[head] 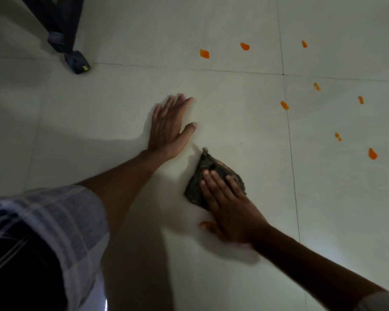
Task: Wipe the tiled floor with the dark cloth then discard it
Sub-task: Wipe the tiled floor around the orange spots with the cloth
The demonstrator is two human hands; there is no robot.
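Note:
The dark cloth (206, 169) lies crumpled on the pale tiled floor (234, 108), with an orange tinge on its upper side. My right hand (229, 207) presses flat on the cloth's near half, fingers spread over it, thumb on the tile. My left hand (170, 125) rests palm down on the floor, up and to the left of the cloth, fingers apart, holding nothing. Several orange blobs (204, 54) dot the tiles beyond and to the right of the cloth; one of the nearest is a large blob (372, 153) at the right.
A dark furniture leg with a padded foot (76, 61) stands at the upper left. Grout lines cross the floor. My checked sleeve (54, 225) fills the lower left corner.

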